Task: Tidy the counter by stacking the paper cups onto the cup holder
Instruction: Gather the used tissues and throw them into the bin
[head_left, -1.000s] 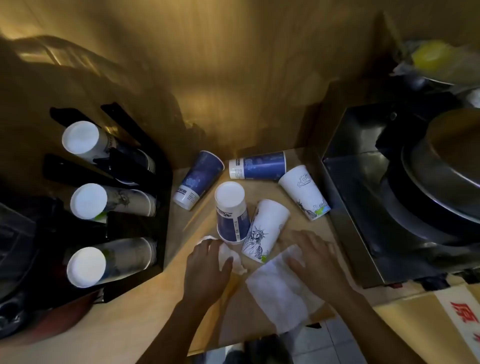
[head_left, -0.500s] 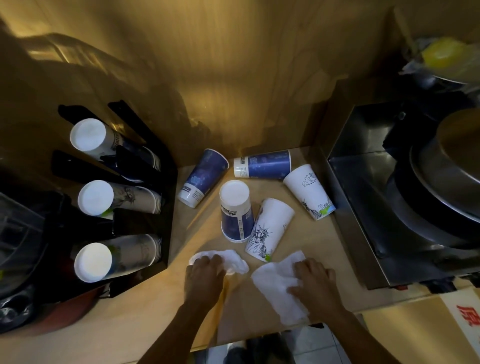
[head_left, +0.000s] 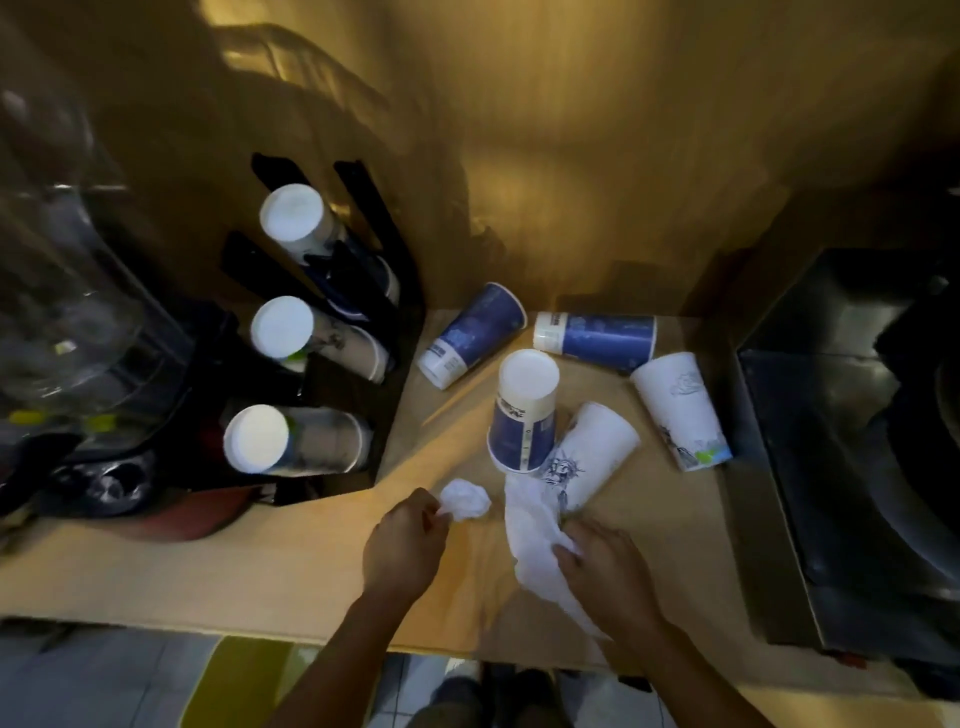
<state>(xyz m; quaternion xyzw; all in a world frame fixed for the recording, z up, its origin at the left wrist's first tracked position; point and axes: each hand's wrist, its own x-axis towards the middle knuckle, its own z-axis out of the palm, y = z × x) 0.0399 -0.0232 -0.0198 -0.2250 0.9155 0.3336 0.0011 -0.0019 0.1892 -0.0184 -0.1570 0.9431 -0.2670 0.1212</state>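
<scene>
**Tissues in both hands, five cups loose**

Warm yellow light falls on the tan wooden surface (head_left: 322, 571), with a wood-panelled wall behind it. At nine o'clock stands the black three-slot cup holder (head_left: 400, 312), each slot carrying a stack of paper cups with white bases facing out: the top stack (head_left: 293, 218), the middle stack (head_left: 283, 327) and the bottom stack (head_left: 257, 439).

Five loose paper cups lie near the middle. A dark blue cup (head_left: 470, 335) lies on its side at eleven o'clock, a second blue cup (head_left: 597, 340) lies on its side at one o'clock, and a blue cup standing upside down (head_left: 525, 410) sits between them. Touching it, a white cup printed with a statue drawing (head_left: 587, 457) lies tilted; another white cup (head_left: 680, 410) lies at three o'clock, near the steel appliance (head_left: 831, 441).

The person's left hand (head_left: 405, 545) has its grip clenched on a crumpled white tissue ball (head_left: 465, 500). The right hand (head_left: 605, 564) is grasping a long white tissue sheet (head_left: 527, 525), which reaches up to the statue cup's rim.
</scene>
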